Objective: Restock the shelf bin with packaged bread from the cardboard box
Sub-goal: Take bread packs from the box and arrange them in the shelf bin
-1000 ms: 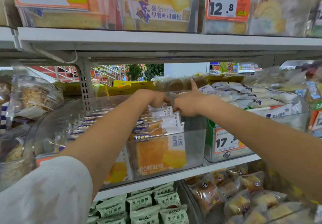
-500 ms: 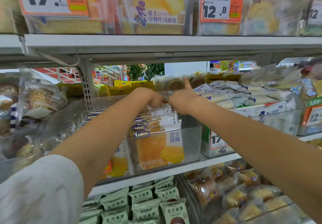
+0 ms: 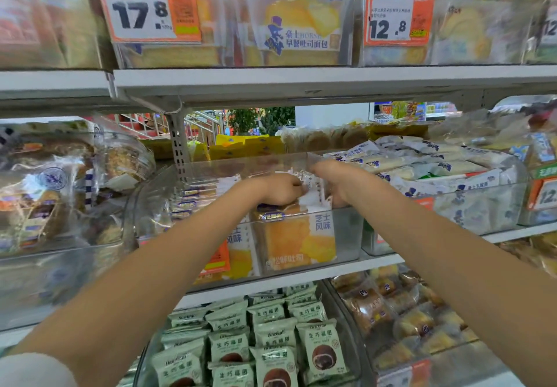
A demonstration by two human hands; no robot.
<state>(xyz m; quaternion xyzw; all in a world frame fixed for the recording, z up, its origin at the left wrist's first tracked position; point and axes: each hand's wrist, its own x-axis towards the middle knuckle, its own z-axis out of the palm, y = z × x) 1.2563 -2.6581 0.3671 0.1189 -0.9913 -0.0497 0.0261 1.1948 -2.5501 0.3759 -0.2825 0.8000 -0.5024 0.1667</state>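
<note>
While both arms reach over the rim, shelf [image 3: 301,83] above and bin row noted first. Clear shelf bin [image 3: 346,236] at centre, part full: packaged bread [image 3: 297,243] standing at the front wall, orange loaf face outward, more packs stacked flat behind toward 10 o'clock. Neighbouring bin of white packs [image 3: 437,166] at 2 o'clock; green snack packs [image 3: 271,341] on the lower shelf at 6 o'clock. Cardboard box not in view.

Change against a second ago: both hands lower, now sunk behind the bin rim; raised right forefinger no longer seen. Left hand [image 3: 278,189] curled, knuckles up, resting on the crimped white top edge of a pack, grip apparently clenched on that edge. Right hand [image 3: 334,183] curled at 3 o'clock of it, fingertips hidden among wrapper edges; grip probably grasping the same pack, not certain.

Judgement: pack being pressed or squared into the front row, placement nearly done; release and return to the box likely next. Risk: crushed soft loaf, snagged wrapper.
</note>
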